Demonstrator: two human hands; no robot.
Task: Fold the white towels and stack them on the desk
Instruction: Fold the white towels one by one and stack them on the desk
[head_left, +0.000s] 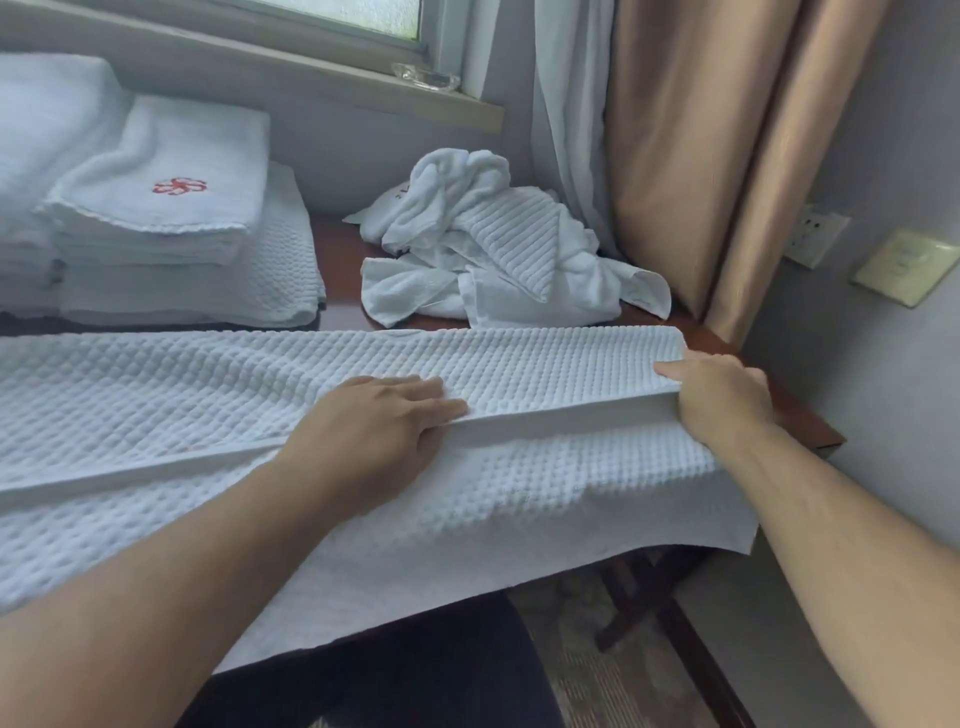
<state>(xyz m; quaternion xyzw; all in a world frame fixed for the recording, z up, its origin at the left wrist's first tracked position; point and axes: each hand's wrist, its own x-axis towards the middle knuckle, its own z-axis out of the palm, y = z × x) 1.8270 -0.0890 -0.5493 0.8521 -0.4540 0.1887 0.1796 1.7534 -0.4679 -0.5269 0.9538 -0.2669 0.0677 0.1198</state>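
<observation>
A large white waffle-textured towel (218, 395) lies spread over the brown desk (789, 415), folded over on itself, its near part hanging off the front edge. My left hand (374, 426) lies flat on the towel at the folded edge, fingers together. At the towel's right end my right hand (722, 395) grips the folded edge, thumb on top. A heap of unfolded white towels (498, 244) sits behind on the desk. At the back left stands a stack of folded white towels (171, 218), the top one bearing a red emblem.
A taller pile of white linen (36, 156) is at the far left. A window sill with a glass ashtray (426, 78) runs behind. Beige curtains (701, 156) hang at the right, next to a wall socket (815, 239) and a switch plate (904, 265). Dark chair below.
</observation>
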